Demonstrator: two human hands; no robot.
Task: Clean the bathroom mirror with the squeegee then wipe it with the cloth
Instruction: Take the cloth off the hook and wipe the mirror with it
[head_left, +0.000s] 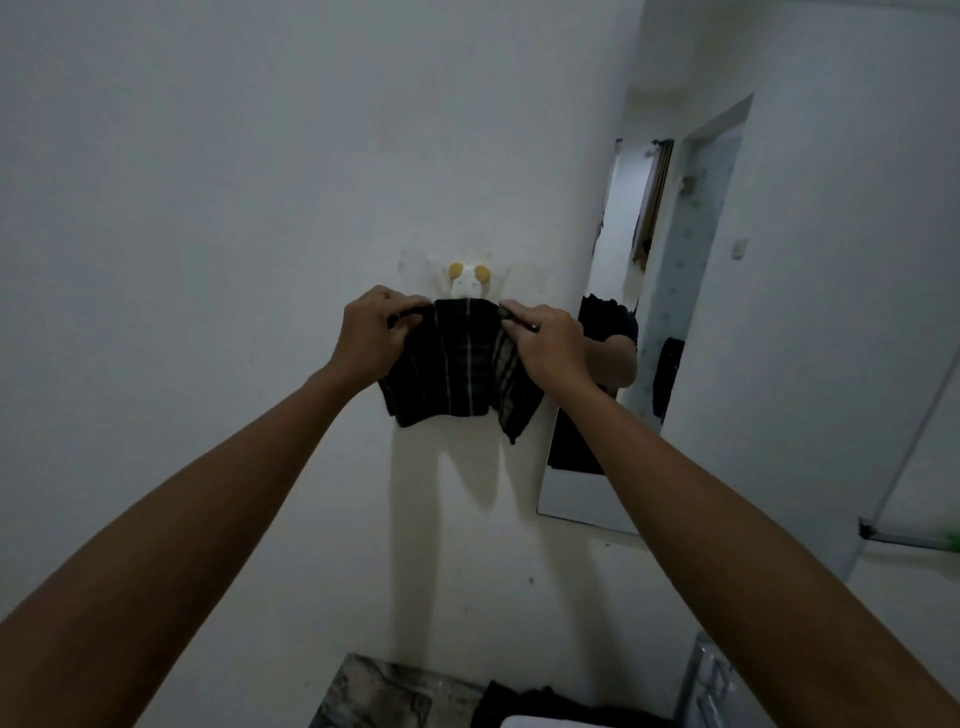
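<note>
Dark striped cloth (457, 364) hanging, top edge level between left hand (371, 332) and right hand (548, 343), each grip clamped on it.

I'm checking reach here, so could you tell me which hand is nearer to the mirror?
The right hand. It grips the dark cloth's right top corner, just beside the mirror's left edge. The left hand grips the cloth's other corner, farther away.
</note>
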